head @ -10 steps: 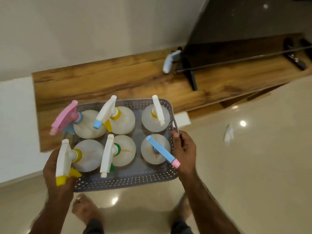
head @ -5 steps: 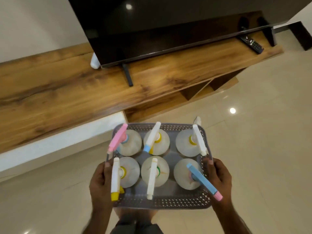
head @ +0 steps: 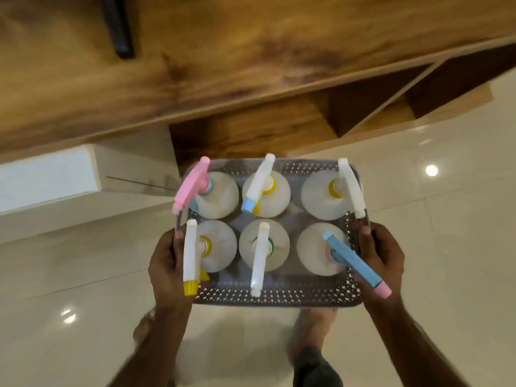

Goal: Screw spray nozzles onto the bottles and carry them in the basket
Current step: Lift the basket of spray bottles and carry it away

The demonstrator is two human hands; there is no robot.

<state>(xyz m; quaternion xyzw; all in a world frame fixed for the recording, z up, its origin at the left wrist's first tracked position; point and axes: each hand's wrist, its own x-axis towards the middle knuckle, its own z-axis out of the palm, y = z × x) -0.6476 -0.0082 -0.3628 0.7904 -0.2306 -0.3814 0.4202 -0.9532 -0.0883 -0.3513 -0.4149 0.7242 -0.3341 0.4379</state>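
A grey perforated basket [head: 279,298] hangs in the air in front of me, above the floor. It holds several translucent white bottles, each with a spray nozzle on top. A pink nozzle [head: 191,185] is at the far left, a blue nozzle with a pink tip [head: 354,263] at the near right, and the others are white with yellow, blue or green parts. My left hand [head: 164,269] grips the basket's left side. My right hand [head: 382,258] grips its right side.
A long wooden TV unit [head: 223,65] with open lower shelves runs across the top, close ahead of the basket. A black TV stand foot [head: 118,26] rests on it. Glossy cream floor tiles [head: 460,247] lie below, and my bare feet show under the basket.
The basket has left the wooden top and is carried over the floor. The view has swung right along the unit and tilted down, so the TV is out of sight.
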